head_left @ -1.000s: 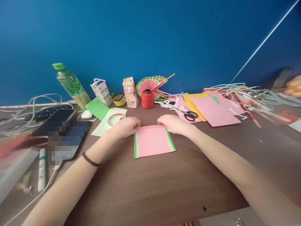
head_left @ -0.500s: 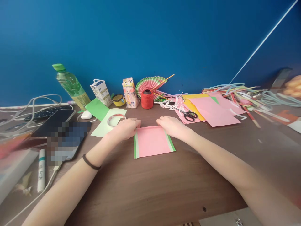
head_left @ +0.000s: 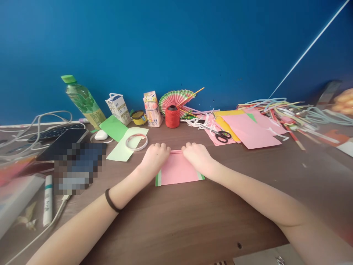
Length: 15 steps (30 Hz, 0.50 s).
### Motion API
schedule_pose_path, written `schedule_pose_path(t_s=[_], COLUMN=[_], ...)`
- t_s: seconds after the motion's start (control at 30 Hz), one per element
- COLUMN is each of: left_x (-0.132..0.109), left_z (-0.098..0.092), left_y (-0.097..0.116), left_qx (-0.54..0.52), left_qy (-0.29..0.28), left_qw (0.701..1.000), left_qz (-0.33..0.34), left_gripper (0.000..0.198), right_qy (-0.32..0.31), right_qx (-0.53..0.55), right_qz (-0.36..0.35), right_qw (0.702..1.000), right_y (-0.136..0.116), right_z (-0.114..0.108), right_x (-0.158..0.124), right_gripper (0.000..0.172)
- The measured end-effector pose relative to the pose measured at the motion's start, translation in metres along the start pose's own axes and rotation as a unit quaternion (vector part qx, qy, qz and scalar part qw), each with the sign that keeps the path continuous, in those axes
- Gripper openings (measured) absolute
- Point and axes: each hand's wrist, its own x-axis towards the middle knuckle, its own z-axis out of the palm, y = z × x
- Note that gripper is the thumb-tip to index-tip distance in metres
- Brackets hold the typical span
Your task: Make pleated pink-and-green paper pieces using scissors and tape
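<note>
A pink sheet of paper (head_left: 180, 171) with green and pale green strips along its sides lies on the brown table (head_left: 176, 224). Its far edge shows a narrow folded band. My left hand (head_left: 157, 156) is closed on the far left end of that band, fingers curled over it. At the far right end, my right hand (head_left: 197, 156) grips the band the same way, knuckles facing up. Both hands hide the paper's far corners. A roll of tape (head_left: 127, 142) rests on pale green paper (head_left: 118, 152) to the left of my left hand.
Behind stand a red thread spool (head_left: 172, 118), a pleated paper fan (head_left: 172, 98), a drawn-on carton (head_left: 152, 110) and a green-capped bottle (head_left: 82, 99). Black-handled scissors (head_left: 223, 136) lie on pink sheets (head_left: 253, 132) at right. Phones, cables and a marker (head_left: 47, 202) are at left.
Both hands have shifted slightly toward me and closer together over the paper. The far edge now shows a folded band between them.
</note>
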Motion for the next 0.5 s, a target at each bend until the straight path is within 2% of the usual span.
schedule_pose_path(t_s=[0.2,0.3,0.5], left_x=[-0.004,-0.004,-0.008], left_z=[0.009,0.015,0.013], left_y=[0.023,0.032,0.04], left_qx=[0.0,0.006,0.023], left_qy=[-0.008,0.002,-0.01], left_qw=[0.998,0.996,0.995], left_qz=[-0.066,-0.088,-0.101], left_gripper=[0.031,0.035,0.042], right_qy=[-0.026,-0.035,-0.008], right_qx=[0.002,-0.025,-0.031], right_qz=[-0.011,0.012,0.049], right_qw=[1.0,0.999,0.998], right_y=[-0.011,-0.021,-0.035], right_z=[-0.003,-0.003,0.009], right_x=[-0.007,-0.011,-0.013], right_gripper=[0.032,0.038,0.048])
